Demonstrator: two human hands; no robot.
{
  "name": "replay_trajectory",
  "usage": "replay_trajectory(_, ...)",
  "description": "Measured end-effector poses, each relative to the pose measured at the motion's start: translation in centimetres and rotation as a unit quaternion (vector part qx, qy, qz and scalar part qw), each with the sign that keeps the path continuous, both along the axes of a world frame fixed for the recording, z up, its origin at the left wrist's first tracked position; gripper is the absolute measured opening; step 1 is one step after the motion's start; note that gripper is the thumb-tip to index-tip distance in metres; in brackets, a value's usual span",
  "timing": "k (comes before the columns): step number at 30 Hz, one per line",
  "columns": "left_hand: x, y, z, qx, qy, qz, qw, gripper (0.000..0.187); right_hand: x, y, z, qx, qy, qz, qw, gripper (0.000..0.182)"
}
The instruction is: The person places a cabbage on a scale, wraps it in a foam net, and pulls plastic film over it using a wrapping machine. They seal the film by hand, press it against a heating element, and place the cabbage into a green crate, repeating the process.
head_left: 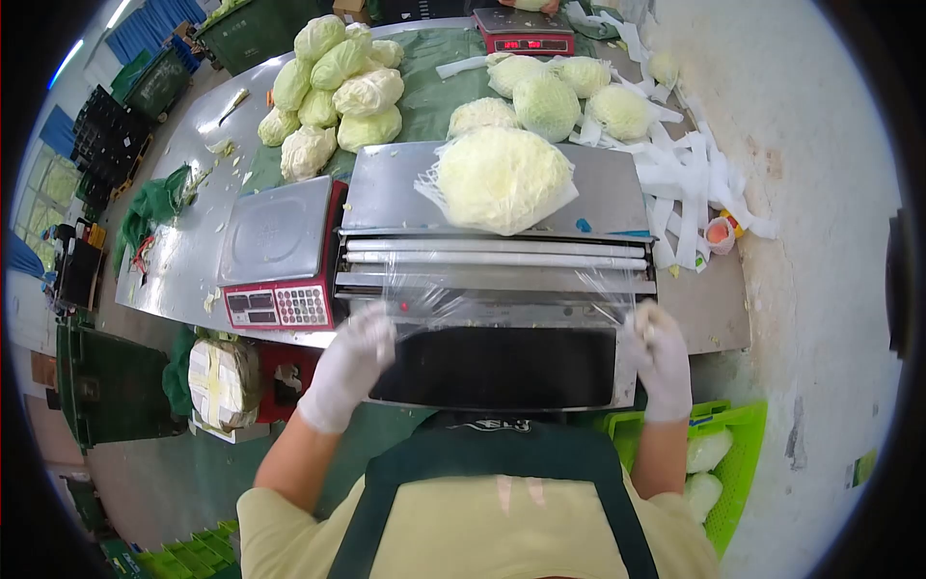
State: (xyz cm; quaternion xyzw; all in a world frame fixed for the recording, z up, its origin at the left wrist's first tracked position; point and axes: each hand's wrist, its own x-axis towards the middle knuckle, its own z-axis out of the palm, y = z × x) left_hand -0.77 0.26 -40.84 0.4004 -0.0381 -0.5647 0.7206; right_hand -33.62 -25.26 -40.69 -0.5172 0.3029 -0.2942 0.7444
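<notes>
Both hands wear white gloves. My left hand [365, 340] is closed on the left edge of a sheet of clear plastic film [511, 301], in front of the rollers. On the right, my right hand [653, 333] pinches the film's other edge. The film is stretched between them over the front of the wrapping machine [492, 314], above its black plate [494, 367]. A large pale cabbage [503, 177] in a white foam net rests on the machine's metal top, behind the rollers [497, 256].
A scale [280, 236] stands left of the machine. Behind are a cabbage pile [338, 82], several netted cabbages [548, 104] and another red scale [523, 34]. White nets [690, 183] lie at right. A green crate [741, 463] holds wrapped cabbages below.
</notes>
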Motion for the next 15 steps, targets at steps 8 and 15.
replay_trajectory(8,2.0,-3.1,18.6,-0.311,-0.406,-0.040,0.858,0.011,-1.0,-1.6,11.9,-0.655,0.278,-0.432,0.554,0.006)
replay_trajectory(15,11.5,-25.3,13.8,-0.120,-0.581,0.184,0.784,0.030,22.9,-18.6,11.8,-0.478,0.024,-0.046,0.877,0.028)
